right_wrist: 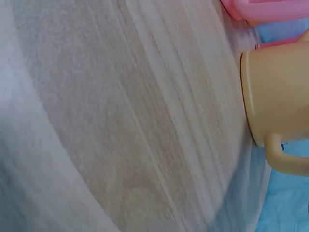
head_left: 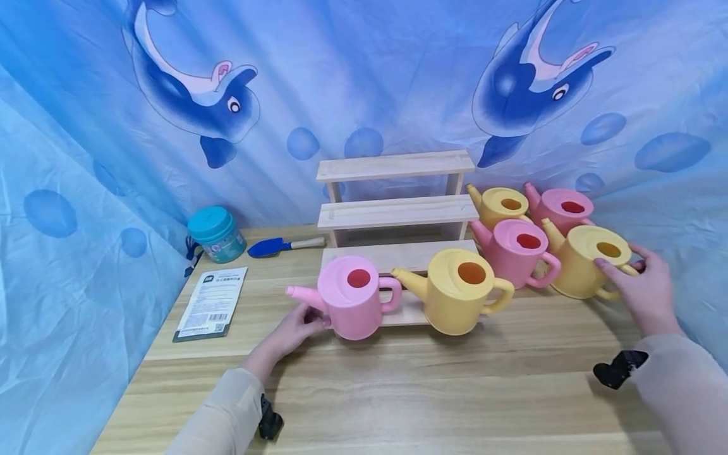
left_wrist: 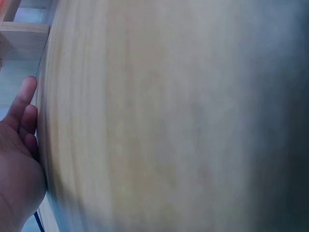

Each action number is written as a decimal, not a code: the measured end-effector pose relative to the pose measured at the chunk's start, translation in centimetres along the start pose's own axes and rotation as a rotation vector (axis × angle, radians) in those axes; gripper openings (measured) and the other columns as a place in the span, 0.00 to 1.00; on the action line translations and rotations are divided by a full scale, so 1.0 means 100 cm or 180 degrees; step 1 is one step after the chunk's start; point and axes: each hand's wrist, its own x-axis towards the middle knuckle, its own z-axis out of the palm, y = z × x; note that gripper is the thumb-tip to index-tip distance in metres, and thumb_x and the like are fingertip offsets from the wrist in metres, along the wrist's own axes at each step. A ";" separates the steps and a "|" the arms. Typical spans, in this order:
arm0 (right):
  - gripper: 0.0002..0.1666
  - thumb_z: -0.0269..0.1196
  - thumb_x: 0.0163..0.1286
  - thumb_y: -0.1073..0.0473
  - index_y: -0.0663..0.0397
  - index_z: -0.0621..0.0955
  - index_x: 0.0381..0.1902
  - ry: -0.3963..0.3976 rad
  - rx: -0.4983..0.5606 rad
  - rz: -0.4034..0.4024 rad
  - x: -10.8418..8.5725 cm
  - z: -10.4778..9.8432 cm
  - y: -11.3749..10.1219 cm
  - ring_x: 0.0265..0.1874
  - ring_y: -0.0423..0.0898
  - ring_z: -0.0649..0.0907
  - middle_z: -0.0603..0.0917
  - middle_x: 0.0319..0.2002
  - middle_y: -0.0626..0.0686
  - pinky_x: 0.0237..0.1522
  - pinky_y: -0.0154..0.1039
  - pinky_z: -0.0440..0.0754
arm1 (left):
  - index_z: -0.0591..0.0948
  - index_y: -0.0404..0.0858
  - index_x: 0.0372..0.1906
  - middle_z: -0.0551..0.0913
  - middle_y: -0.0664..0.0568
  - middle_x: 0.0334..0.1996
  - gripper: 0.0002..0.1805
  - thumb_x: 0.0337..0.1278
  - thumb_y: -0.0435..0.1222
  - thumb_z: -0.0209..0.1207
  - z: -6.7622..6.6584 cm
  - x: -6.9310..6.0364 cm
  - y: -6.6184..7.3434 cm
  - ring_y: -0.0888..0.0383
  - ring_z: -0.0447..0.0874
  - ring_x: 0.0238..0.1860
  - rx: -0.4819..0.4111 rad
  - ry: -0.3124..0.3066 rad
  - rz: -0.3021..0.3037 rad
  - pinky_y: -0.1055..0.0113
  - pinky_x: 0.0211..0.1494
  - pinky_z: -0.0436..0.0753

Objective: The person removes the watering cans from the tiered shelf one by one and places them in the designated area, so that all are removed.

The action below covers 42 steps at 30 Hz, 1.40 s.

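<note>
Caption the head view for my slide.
Left hand by the leftmost pink watering can, right hand at the rightmost yellow can, wooden rack between them.

The left sleeve (head_left: pixel 224 401), nearer the tabletop's (head_left: pixel 443 398) left edge, and the right sleeve (head_left: pixel 682 379) are both pale cream. 1 lumpy black gadget (head_left: pixel 270 419) sticks out beside the left sleeve, 1 bumpy black box (head_left: pixel 617 370) beside the right.
</note>
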 end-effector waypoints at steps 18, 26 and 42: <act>0.49 0.56 0.66 0.40 0.59 0.48 0.73 -0.0068 -0.0321 -0.0451 0.020 -0.017 -0.075 0.59 0.70 0.57 0.53 0.65 0.72 0.50 0.67 0.62 | 0.66 0.45 0.64 0.74 0.51 0.52 0.34 0.54 0.48 0.63 -0.002 0.002 0.004 0.52 0.71 0.53 0.0019 -0.0007 -0.0073 0.53 0.58 0.68; 0.45 0.59 0.66 0.48 0.58 0.52 0.72 -0.0829 -0.0276 -0.1148 0.018 0.002 -0.134 0.51 0.63 0.66 0.63 0.58 0.68 0.31 0.22 0.68 | 0.66 0.45 0.64 0.74 0.51 0.52 0.32 0.55 0.47 0.63 -0.001 0.002 -0.002 0.53 0.71 0.52 0.0039 0.0014 -0.0045 0.54 0.57 0.69; 0.42 0.66 0.61 0.51 0.56 0.62 0.68 -0.2424 -0.0296 -0.2114 -0.020 0.064 -0.194 0.42 0.48 0.76 0.75 0.49 0.57 0.45 0.46 0.75 | 0.68 0.41 0.61 0.75 0.50 0.47 0.29 0.56 0.44 0.63 -0.002 0.000 0.001 0.53 0.71 0.47 0.0030 0.0002 -0.0082 0.60 0.51 0.71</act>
